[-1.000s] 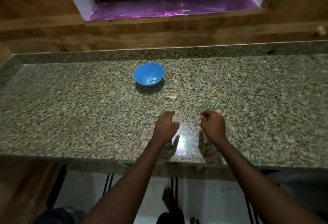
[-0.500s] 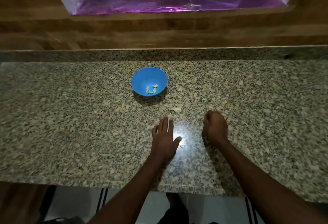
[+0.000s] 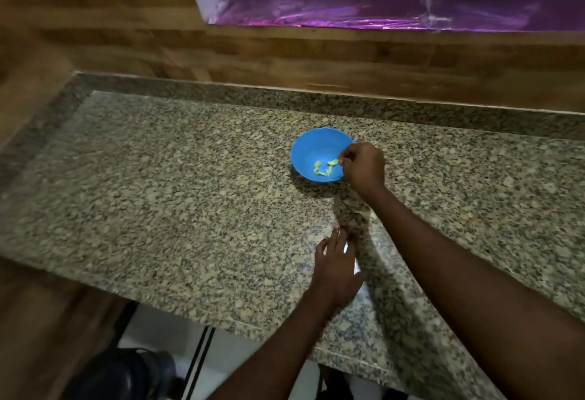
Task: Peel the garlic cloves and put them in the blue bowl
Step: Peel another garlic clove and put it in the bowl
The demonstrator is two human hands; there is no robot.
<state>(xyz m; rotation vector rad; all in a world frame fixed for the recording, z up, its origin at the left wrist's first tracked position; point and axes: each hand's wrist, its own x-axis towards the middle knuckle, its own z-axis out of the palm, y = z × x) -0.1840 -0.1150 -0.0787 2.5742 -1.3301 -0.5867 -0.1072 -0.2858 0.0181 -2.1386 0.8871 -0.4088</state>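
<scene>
Right hand (image 3: pixel 364 167): over the right rim of the bowl (image 3: pixel 305 149), fingertips bunched together just above the inside. Something small may be pinched there, but it is too small and hidden to tell.
Left hand (image 3: pixel 335 265): flat on the counter (image 3: pixel 158 197) near the front edge, fingers straight and together, gripping nothing.
Bowl: blue, standing toward the back edge of the counter, roughly mid-length, upright.
Cloves (image 3: pixel 324 168): a few pale yellow-green pieces lying in the bottom of the bowl, right of centre, just beside the right fingertips.
Step, by my read: a drop into the bowl, right at the point of letting go.
Risk one: the hand sits over the rim, not the middle; a release here could strike the rim and send the clove onto the counter.
Risk two: the wrist is close to the bowl's right wall; drawing back low could nudge or tip a light bowl and spill what is in it.
Risk three: dim light and speckled stone; a stray clove or scrap of skin would be hard to spot.
Unpeeled garlic: none I can make out on the counter.
</scene>
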